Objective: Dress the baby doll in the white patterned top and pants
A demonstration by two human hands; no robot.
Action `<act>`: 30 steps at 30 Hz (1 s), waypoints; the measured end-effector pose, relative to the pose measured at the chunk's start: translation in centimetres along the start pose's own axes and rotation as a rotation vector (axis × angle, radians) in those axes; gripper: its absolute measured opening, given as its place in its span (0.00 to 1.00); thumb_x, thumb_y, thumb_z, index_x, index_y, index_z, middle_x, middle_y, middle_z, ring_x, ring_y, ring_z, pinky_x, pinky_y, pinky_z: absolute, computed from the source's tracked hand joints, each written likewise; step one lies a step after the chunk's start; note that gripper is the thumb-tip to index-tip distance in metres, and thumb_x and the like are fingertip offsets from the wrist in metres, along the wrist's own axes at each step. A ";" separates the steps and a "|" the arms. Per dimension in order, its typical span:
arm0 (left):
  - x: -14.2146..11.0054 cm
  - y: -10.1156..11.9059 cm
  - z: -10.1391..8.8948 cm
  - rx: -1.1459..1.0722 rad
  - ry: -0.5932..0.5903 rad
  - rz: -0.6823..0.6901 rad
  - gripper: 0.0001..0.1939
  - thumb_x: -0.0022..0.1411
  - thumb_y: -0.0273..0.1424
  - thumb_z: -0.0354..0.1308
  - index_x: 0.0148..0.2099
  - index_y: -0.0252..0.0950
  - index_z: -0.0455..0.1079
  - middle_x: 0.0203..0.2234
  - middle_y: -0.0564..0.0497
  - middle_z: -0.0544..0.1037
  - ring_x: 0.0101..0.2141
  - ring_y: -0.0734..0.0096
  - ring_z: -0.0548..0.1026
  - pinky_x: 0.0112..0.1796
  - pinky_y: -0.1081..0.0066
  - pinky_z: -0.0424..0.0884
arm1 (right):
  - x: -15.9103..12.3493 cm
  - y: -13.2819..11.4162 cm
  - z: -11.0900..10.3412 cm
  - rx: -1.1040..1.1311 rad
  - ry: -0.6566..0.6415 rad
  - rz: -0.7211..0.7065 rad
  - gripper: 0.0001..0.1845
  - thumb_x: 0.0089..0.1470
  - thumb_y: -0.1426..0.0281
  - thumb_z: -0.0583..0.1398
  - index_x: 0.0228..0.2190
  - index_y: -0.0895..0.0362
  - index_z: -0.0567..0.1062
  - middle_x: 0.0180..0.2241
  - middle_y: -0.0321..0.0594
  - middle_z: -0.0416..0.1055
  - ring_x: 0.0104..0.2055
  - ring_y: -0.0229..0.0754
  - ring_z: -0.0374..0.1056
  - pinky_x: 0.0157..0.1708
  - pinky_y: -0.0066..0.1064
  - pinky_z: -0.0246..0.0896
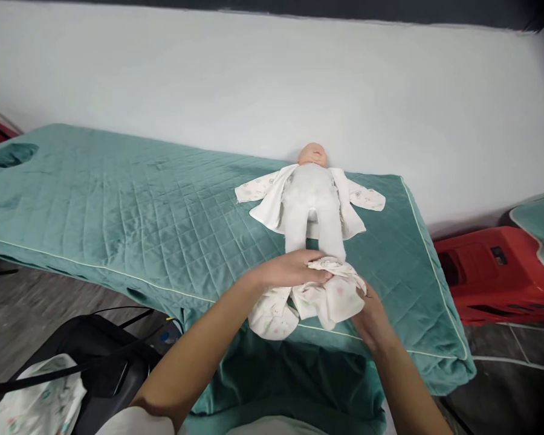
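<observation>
A baby doll (312, 188) with a white cloth body lies on its back on the green quilted bed, head toward the wall. Its white printed jacket (268, 212) hangs open at the front, sleeves spread out to both sides. At the doll's feet, my left hand (294, 269) grips the bunched upper edge of white printed baby pants (344, 296). My right hand (370, 317) is closed on the same pants from the right side, its fingers partly hidden behind the fabric. The feet of the doll are hidden by my left hand and the pants, whose footed ends hang toward me.
The green quilted bed cover (140, 205) reaches far left, where it has a face hole (12, 154). A white wall (208, 78) runs behind. At right stands a red plastic chair (498, 272). Lower left, a printed cloth (40, 396) lies on a black seat (104, 350).
</observation>
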State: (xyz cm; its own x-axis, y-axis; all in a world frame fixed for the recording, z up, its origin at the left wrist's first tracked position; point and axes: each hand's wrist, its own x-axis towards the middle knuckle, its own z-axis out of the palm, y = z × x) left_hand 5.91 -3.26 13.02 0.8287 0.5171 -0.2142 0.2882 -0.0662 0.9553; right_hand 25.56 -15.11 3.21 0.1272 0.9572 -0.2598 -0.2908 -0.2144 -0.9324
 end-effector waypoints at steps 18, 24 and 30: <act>6.9 0.2 -3.5 0.066 0.284 0.236 0.15 0.62 0.41 0.59 0.44 0.35 0.73 0.41 0.49 0.77 0.43 0.64 0.74 0.43 0.69 0.67 | 6.8 -2.3 -1.2 -0.255 0.174 -0.269 0.22 0.56 0.55 0.61 0.49 0.53 0.73 0.50 0.43 0.73 0.53 0.48 0.68 0.54 0.40 0.62; 7.7 -0.7 -4.4 0.130 0.509 0.283 0.13 0.63 0.39 0.57 0.45 0.36 0.71 0.41 0.51 0.78 0.42 0.66 0.74 0.43 0.70 0.66 | 11.2 -4.1 0.4 -0.490 0.335 -0.487 0.15 0.59 0.58 0.57 0.42 0.54 0.71 0.43 0.40 0.71 0.45 0.41 0.65 0.49 0.34 0.59; 6.3 -3.2 -5.5 -0.031 0.623 0.234 0.12 0.57 0.37 0.63 0.41 0.35 0.71 0.37 0.52 0.76 0.40 0.68 0.72 0.44 0.71 0.65 | 13.0 -3.4 1.4 -0.580 0.411 -0.497 0.10 0.58 0.61 0.55 0.36 0.54 0.67 0.35 0.36 0.67 0.39 0.40 0.62 0.42 0.30 0.58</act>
State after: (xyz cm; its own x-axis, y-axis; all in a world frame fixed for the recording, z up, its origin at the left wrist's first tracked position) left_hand 7.55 4.95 9.70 0.4327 0.8893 0.1482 0.1130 -0.2166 0.9697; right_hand 26.84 -1.65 3.40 0.4763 0.8441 0.2461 0.4047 0.0380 -0.9137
